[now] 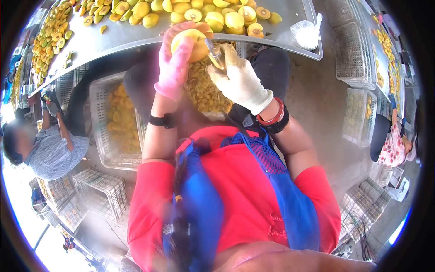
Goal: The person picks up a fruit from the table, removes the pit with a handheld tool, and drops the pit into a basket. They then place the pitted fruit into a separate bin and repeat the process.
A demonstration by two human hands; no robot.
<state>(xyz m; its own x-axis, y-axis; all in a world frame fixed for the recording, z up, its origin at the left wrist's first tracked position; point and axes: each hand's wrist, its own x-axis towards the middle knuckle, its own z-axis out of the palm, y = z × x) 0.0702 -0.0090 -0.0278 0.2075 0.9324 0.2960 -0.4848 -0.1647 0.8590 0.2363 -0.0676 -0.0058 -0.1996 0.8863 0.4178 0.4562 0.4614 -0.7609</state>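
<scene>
My left hand (173, 68), in a pink glove, is closed around a round yellow fruit (195, 41) that looks like a peach, above the near edge of the metal table. My right hand (239, 77) wears a white glove and grips a small metal peeler (215, 53). Its blade end is against or very close to the fruit's right side. Below both hands, between my knees, lies a mass of yellow peelings (206, 88), and what holds it is mostly hidden.
Many halved yellow fruits (222, 19) cover the metal table (131, 41). A clear bag with white contents (305, 35) sits at its right corner. A white crate (100, 90) of yellow pieces stands left of my legs. Co-workers sit left and right (394, 145), among stacked crates (353, 50).
</scene>
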